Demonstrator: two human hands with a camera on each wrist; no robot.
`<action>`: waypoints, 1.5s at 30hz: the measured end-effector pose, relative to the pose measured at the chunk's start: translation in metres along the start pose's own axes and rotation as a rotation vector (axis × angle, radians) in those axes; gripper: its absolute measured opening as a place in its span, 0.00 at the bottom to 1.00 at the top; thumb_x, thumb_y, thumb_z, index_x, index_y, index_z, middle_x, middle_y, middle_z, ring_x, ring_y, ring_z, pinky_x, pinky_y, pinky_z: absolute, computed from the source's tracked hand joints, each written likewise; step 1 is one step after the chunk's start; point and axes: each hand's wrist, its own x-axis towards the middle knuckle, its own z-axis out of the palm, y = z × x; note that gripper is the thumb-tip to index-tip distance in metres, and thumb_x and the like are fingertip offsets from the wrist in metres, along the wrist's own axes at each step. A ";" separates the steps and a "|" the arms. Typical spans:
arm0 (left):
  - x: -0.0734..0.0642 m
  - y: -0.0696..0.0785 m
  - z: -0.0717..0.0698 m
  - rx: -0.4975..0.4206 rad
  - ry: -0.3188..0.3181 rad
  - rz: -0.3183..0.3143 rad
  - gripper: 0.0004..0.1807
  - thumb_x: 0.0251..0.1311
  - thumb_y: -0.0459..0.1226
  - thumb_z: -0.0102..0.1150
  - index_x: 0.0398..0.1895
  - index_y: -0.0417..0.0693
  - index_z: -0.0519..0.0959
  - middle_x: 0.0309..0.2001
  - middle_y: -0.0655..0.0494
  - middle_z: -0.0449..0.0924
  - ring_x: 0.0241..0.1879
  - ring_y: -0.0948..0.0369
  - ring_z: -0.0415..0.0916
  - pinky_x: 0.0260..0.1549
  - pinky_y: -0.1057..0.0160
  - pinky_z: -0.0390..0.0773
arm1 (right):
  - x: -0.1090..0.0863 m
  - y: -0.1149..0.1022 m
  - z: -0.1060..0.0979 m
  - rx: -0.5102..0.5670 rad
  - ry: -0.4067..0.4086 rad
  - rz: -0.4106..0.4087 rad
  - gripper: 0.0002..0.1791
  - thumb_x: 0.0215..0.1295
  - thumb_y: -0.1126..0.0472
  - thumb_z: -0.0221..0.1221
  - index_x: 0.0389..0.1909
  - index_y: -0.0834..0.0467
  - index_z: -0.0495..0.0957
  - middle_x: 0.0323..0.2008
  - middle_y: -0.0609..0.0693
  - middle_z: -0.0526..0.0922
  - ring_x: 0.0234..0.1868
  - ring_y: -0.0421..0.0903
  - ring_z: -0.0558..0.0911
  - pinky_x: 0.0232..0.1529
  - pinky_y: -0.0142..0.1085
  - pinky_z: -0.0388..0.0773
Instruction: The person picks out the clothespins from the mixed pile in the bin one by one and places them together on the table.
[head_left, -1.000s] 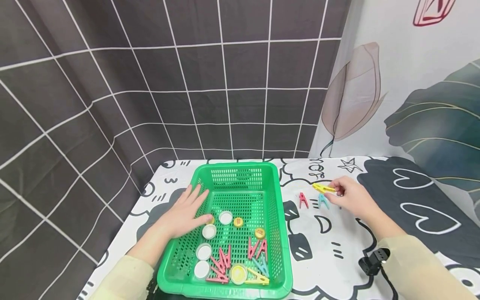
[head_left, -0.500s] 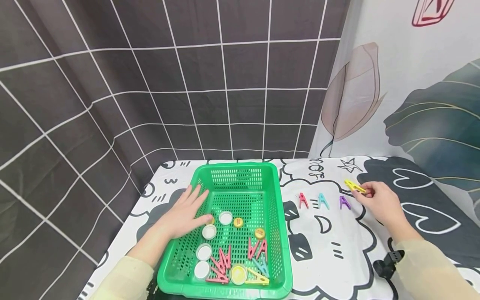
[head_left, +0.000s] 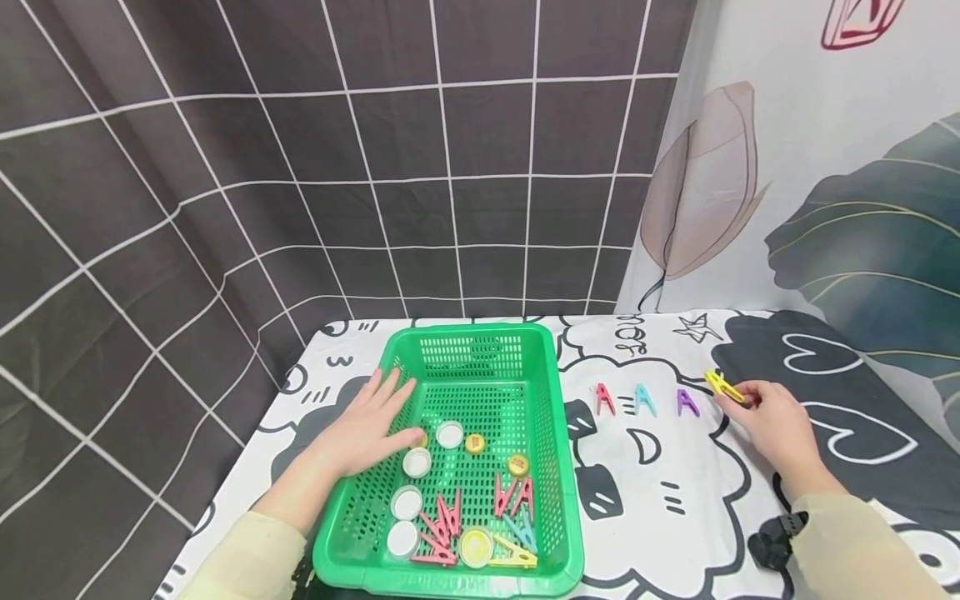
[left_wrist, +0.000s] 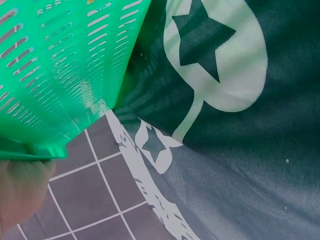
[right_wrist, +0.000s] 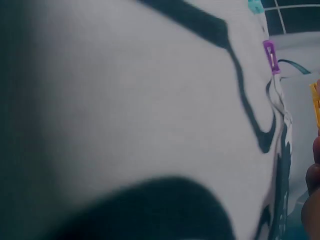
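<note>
My right hand (head_left: 776,421) pinches a yellow clothespin (head_left: 722,387) over the right part of the table, its tip pointing up and left. In the right wrist view, only some fingers (right_wrist: 314,175) and part of that clothespin (right_wrist: 316,104) show at the right edge. To the left of this hand lie a purple clothespin (head_left: 687,402), a light blue clothespin (head_left: 643,400) and a red clothespin (head_left: 604,399), spaced in a row. My left hand (head_left: 363,433) lies with fingers spread and straight over the left rim of a green plastic basket (head_left: 450,582).
Inside the basket are several white caps (head_left: 407,503), small yellow caps (head_left: 475,443), a larger yellow cap (head_left: 476,547), pink clothespins (head_left: 447,515), a blue clothespin (head_left: 522,532) and a yellow clothespin (head_left: 516,554). A dark gridded curtain (head_left: 480,208) hangs behind the table.
My right hand has moved right with the yellow clothespin, which now tilts more steeply. The purple clothespin, hidden at first, has come into view in the row. My left hand stays put.
</note>
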 end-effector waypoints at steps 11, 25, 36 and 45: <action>-0.001 -0.002 0.001 -0.005 0.008 0.003 0.43 0.63 0.60 0.45 0.73 0.44 0.52 0.72 0.39 0.43 0.70 0.40 0.33 0.64 0.39 0.46 | -0.004 0.010 0.003 -0.027 -0.056 0.010 0.25 0.58 0.50 0.62 0.36 0.72 0.74 0.29 0.62 0.76 0.30 0.56 0.73 0.29 0.48 0.68; -0.001 -0.002 0.001 -0.009 -0.004 -0.006 0.43 0.63 0.61 0.45 0.73 0.45 0.51 0.73 0.40 0.41 0.71 0.41 0.32 0.64 0.39 0.45 | -0.006 0.010 0.004 -0.074 -0.162 0.118 0.29 0.59 0.47 0.60 0.38 0.73 0.68 0.30 0.65 0.74 0.30 0.57 0.73 0.29 0.49 0.70; 0.000 -0.001 0.000 -0.007 0.000 -0.005 0.43 0.63 0.60 0.46 0.73 0.45 0.51 0.73 0.40 0.41 0.71 0.41 0.32 0.64 0.38 0.46 | -0.002 0.008 0.000 -0.012 -0.070 0.180 0.40 0.61 0.39 0.55 0.44 0.78 0.66 0.37 0.73 0.73 0.37 0.66 0.73 0.36 0.55 0.71; 0.000 0.000 0.000 -0.007 -0.008 -0.012 0.43 0.63 0.60 0.45 0.73 0.45 0.51 0.73 0.41 0.41 0.71 0.41 0.32 0.64 0.39 0.45 | 0.012 -0.020 -0.010 0.061 0.020 0.118 0.38 0.65 0.42 0.52 0.50 0.77 0.66 0.39 0.70 0.72 0.39 0.64 0.72 0.36 0.54 0.71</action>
